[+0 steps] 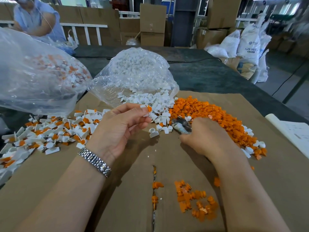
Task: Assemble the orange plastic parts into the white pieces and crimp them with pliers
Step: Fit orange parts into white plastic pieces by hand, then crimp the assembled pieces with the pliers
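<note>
A white piece with an orange part (147,109) seated in it is pinched between the thumb and fingertips of the left hand (120,129), raised just above the cardboard (133,190) that covers the tabletop (209,72). The right hand (205,136) is curled round the pliers (181,126), whose dark, worn head points toward the held piece but is not yet touching it; whether the tips are apart cannot be told through the blur. The step in hand appears to be the crimp. It would be done best if the orange part were first pushed fully home, with the fingertips kept back from the spot to be squeezed. The pliers should then be brought squarely onto the joint and closed firmly once, since a slanted bite could crack the white plastic or pop the insert out. Loose white pieces (160,106) spill from a clear bag (138,71) just behind the hands, the heap of orange parts (209,113) lies to the right, and finished pieces (55,131) are piled to the left, where the crimped one would likely be dropped.
</note>
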`<act>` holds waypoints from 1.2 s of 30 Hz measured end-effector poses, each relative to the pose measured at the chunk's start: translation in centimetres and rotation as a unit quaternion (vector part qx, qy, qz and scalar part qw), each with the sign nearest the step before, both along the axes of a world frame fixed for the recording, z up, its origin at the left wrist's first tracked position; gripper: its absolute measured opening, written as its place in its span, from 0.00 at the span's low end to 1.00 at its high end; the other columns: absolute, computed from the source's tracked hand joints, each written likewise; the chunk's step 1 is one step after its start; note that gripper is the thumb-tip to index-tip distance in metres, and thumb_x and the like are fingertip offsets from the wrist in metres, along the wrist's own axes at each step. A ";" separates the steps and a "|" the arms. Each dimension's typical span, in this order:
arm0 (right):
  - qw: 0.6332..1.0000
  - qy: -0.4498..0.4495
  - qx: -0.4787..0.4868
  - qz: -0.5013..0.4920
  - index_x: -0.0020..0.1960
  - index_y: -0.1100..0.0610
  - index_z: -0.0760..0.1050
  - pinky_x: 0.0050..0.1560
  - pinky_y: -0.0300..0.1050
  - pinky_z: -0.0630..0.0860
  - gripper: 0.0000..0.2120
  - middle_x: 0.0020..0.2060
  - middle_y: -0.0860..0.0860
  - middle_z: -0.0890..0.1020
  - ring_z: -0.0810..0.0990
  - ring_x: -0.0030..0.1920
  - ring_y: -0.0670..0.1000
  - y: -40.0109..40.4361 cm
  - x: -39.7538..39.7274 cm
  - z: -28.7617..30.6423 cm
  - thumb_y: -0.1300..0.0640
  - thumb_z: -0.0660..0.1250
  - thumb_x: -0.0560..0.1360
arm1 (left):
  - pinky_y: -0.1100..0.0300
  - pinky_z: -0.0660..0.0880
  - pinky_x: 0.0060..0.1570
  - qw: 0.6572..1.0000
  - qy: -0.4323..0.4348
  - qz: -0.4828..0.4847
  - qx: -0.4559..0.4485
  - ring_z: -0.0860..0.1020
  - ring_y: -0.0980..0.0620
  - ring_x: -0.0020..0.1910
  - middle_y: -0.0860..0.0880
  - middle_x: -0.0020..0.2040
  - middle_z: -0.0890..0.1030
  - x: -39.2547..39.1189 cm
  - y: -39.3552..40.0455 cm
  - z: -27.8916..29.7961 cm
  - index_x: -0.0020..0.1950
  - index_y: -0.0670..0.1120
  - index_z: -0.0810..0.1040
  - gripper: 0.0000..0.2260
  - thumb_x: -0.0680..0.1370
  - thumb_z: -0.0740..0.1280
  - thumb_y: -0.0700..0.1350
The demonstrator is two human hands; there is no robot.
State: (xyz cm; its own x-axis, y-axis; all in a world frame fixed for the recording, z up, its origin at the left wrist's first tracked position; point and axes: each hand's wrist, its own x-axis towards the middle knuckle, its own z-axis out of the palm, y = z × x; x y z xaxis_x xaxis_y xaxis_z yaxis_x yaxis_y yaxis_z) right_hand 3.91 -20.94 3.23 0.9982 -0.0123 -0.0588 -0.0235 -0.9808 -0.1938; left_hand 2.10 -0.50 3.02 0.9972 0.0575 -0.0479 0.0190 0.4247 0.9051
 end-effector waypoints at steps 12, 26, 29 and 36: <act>0.912 0.143 0.352 0.154 0.54 0.59 0.77 0.54 0.56 0.83 0.13 0.45 0.57 0.85 0.87 0.45 0.56 1.5 -2.0 2.7 0.49 0.63 0.83 | 0.65 0.80 0.35 0.998 -0.006 0.039 -0.042 0.85 0.52 0.38 0.46 0.42 0.86 0.1 -0.1 0.1 0.46 0.43 0.82 0.09 0.67 0.76 0.40; 0.951 0.009 0.247 0.187 0.43 0.56 0.73 0.47 0.56 0.79 0.19 0.37 0.55 0.81 0.82 0.39 0.55 3.5 -2.6 2.1 0.42 0.59 0.83 | 0.65 0.80 0.37 0.997 -0.019 0.068 0.026 0.83 0.52 0.35 0.45 0.37 0.85 -0.3 -0.3 0.2 0.44 0.41 0.80 0.03 0.75 0.73 0.34; 0.947 -0.004 0.272 0.173 0.41 0.55 0.72 0.41 0.54 0.79 0.19 0.34 0.53 0.78 0.78 0.32 0.52 4.0 -2.6 1.7 0.42 0.60 0.82 | 0.65 0.80 0.37 0.997 -0.019 0.075 0.025 0.83 0.52 0.35 0.45 0.37 0.84 -0.2 -0.2 0.2 0.41 0.42 0.81 0.05 0.74 0.73 0.34; 0.962 -0.040 0.226 0.149 0.39 0.55 0.72 0.29 0.43 0.66 0.20 0.33 0.51 0.74 0.71 0.30 0.49 4.6 -1.9 1.1 0.41 0.61 0.82 | 0.64 0.80 0.37 0.996 -0.011 0.084 0.028 0.84 0.50 0.35 0.43 0.38 0.84 -0.1 0.0 0.0 0.40 0.42 0.82 0.05 0.73 0.74 0.33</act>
State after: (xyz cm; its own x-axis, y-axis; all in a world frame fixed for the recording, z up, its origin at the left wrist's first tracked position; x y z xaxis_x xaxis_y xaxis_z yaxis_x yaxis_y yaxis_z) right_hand 1.98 -16.33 4.33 0.9547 0.2844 0.0871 0.2792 -0.7560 -0.5921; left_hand 1.97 -0.45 3.05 0.9742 0.2250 -0.0182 -0.0678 0.3686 0.9271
